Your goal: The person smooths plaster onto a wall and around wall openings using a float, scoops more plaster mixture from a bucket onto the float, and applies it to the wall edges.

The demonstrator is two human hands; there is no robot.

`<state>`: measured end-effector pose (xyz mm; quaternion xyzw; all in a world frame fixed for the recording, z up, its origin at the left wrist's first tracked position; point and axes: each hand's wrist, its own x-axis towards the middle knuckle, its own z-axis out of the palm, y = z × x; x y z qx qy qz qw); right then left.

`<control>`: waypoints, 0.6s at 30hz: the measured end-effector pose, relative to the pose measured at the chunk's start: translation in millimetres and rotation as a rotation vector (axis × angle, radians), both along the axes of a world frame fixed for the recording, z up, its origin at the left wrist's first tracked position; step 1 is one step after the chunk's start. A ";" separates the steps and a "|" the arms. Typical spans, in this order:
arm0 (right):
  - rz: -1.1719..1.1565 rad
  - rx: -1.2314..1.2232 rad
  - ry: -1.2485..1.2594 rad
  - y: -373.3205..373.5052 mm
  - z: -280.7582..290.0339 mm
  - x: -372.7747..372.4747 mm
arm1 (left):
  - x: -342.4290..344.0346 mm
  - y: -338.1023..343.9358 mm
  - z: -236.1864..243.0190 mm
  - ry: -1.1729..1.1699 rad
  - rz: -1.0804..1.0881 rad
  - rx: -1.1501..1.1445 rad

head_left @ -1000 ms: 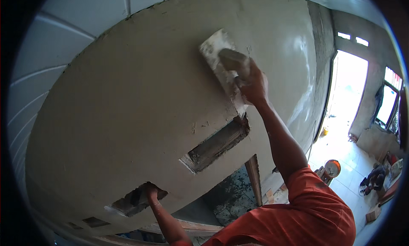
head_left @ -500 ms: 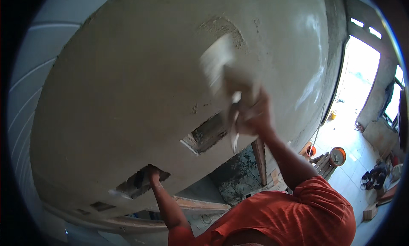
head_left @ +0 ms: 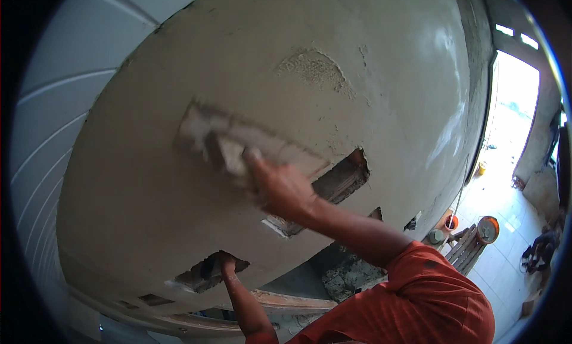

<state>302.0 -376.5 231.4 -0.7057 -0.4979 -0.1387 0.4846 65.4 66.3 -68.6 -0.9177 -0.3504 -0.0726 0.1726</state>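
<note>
My right hand (head_left: 280,186) is wrapped round the handle of a plastering float (head_left: 277,142), a long rectangular board blurred by motion. The float's face lies against or very close to the grey-plastered wall (head_left: 137,183), left of a rectangular opening (head_left: 342,180). Above and to the right is a rough, pitted patch (head_left: 316,70) in the plaster. Lower on the left, my left hand (head_left: 226,263) reaches into another rectangular opening (head_left: 193,277). Its fingers are hidden in there, beside a dark shape I cannot make out.
White ceiling panels (head_left: 65,52) border the wall at left. Wooden boards (head_left: 292,301) run below it. At right on the tiled floor (head_left: 503,210) are an orange bucket (head_left: 488,229), a smaller orange bucket (head_left: 451,223) and wooden slats (head_left: 463,248). A bright doorway (head_left: 509,105) stands beyond.
My right hand has swung the float left and down from beside the rough patch, turning it lengthwise along the wall. My left hand stays in its opening. The view has shifted slightly.
</note>
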 end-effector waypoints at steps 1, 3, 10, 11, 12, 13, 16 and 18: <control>-0.041 0.080 0.014 -2.9 2.2 11.1 | -20.0 -1.0 -4.3 -0.018 0.032 -0.019; -0.167 0.263 0.166 -44.2 24.6 52.1 | -18.7 0.7 -2.9 -0.037 0.036 -0.041; -0.259 0.944 0.514 -158.7 -70.1 239.0 | -8.5 10.7 4.3 -0.073 0.023 -0.054; -0.291 0.970 0.484 -170.0 -93.1 255.5 | -6.5 12.2 4.5 -0.076 0.016 -0.052; -0.290 0.962 0.491 -173.9 -100.6 252.8 | -17.5 11.2 2.1 -0.081 0.025 -0.057; -0.382 0.936 0.590 -176.6 -110.9 247.1 | -23.2 12.2 -0.1 -0.088 0.031 -0.055; -0.436 0.954 0.714 -176.6 -125.3 213.2 | -30.0 18.4 -7.5 -0.105 0.017 -0.042; -0.431 1.004 0.743 -180.6 -134.9 196.1 | -0.7 27.8 -10.0 -0.095 -0.038 -0.028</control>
